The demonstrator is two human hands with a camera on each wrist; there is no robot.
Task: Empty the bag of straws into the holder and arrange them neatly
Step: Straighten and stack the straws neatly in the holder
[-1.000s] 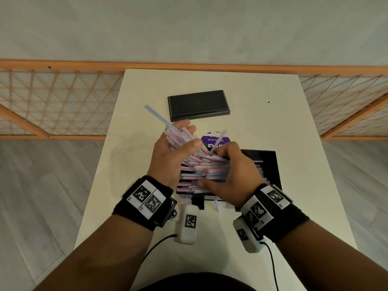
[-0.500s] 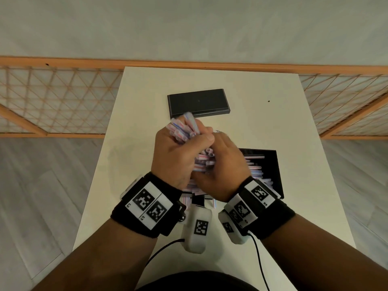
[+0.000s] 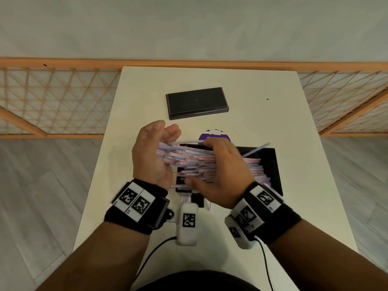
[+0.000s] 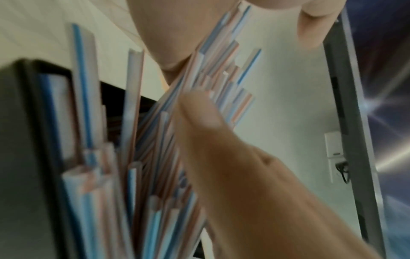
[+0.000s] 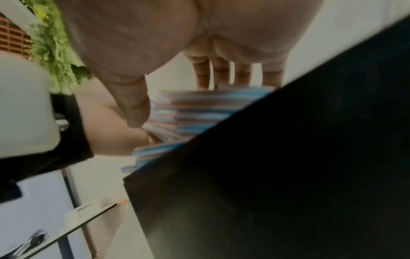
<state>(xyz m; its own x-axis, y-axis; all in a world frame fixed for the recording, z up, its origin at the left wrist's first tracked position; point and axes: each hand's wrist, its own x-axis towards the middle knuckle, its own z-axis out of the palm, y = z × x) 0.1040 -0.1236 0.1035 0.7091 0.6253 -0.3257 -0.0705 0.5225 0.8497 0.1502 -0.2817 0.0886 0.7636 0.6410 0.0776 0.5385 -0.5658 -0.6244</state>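
Observation:
A thick pile of striped pink, blue and white straws lies across the black holder, its left ends overhanging the holder's left side. My left hand is open, palm flat against those left ends. My right hand spans the pile from above, fingers over the far side and thumb on the near side. One straw sticks up at the right. The left wrist view shows the straws beside the holder's wall. In the right wrist view the straws lie below my fingers.
The purple-labelled straw bag lies just behind the holder, partly hidden by my right hand. A flat black lid rests further back on the white table. A few loose straws lie at the holder's near edge. An orange lattice rail runs behind.
Both hands clutched the bundle, raised and tilted. Now it lies level over the holder. My left hand has let go and opened against the ends; my right hand has spread over the pile.

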